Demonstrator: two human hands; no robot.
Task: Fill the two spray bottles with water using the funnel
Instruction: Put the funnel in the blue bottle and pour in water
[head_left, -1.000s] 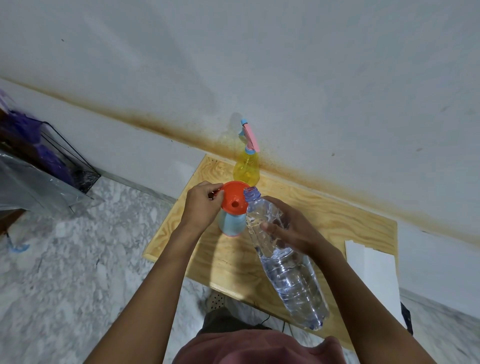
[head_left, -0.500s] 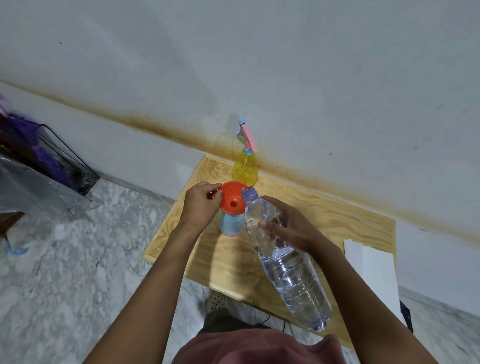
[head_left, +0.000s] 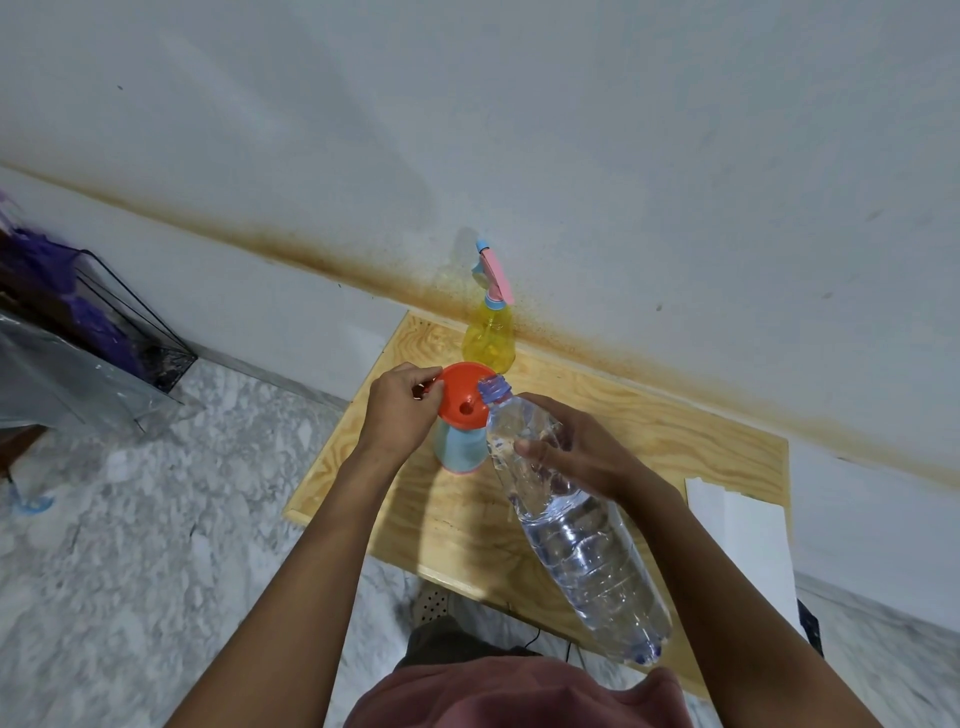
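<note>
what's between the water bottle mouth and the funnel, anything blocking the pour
Nothing visible. The water bottle, tilted in the right hand, has its uncapped mouth at the rim of the orange funnel, which sits in the blue spray bottle. The left hand grips the funnel's far edge.

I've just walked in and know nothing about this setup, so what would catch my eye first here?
First the bright orange funnel on a blue spray bottle mid-table, steadied by the left hand. Beside it, the right hand tilts a big clear water bottle, its open neck at the funnel's rim. Behind stands a yellow spray bottle with a pink trigger, by the rust-stained wall.
</note>
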